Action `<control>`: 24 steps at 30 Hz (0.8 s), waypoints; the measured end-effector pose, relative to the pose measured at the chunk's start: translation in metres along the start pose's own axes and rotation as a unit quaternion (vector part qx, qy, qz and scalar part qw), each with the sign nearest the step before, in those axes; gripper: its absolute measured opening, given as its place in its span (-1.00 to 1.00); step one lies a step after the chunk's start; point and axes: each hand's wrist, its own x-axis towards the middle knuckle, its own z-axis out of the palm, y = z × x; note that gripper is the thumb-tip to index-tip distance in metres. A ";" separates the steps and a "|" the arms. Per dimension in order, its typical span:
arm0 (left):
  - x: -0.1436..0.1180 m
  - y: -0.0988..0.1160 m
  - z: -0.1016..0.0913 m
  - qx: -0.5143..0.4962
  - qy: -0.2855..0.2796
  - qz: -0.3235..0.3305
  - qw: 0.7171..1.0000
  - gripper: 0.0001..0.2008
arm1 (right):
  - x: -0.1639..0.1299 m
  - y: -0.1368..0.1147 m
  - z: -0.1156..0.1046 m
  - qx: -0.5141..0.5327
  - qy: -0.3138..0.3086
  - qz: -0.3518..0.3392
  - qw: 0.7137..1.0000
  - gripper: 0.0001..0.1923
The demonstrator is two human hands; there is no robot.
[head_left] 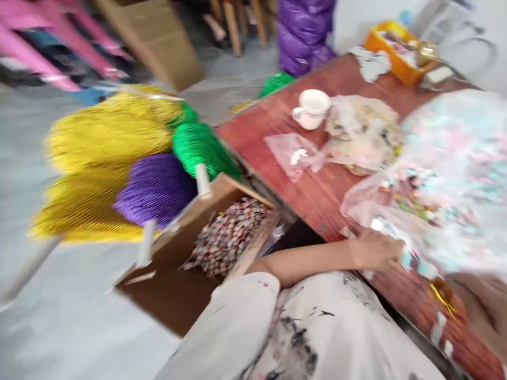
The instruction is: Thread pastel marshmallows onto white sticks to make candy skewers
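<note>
At lower right, the left hand (376,252) is resting on a clear bag (400,221) on the desk (317,190); blur is hiding its grip and the right hand.

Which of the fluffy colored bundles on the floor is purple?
The purple bundle is the rounded one in the middle, between the two yellow bundles and left of the green bundle, beside the cardboard box.

grey floor (71,316), red wooden table (301,184) (blurred).
</note>
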 end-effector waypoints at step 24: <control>0.032 0.013 -0.012 -0.195 -0.203 0.027 0.959 -0.55 | -0.029 0.019 0.005 0.005 -0.067 -0.047 0.997 -0.77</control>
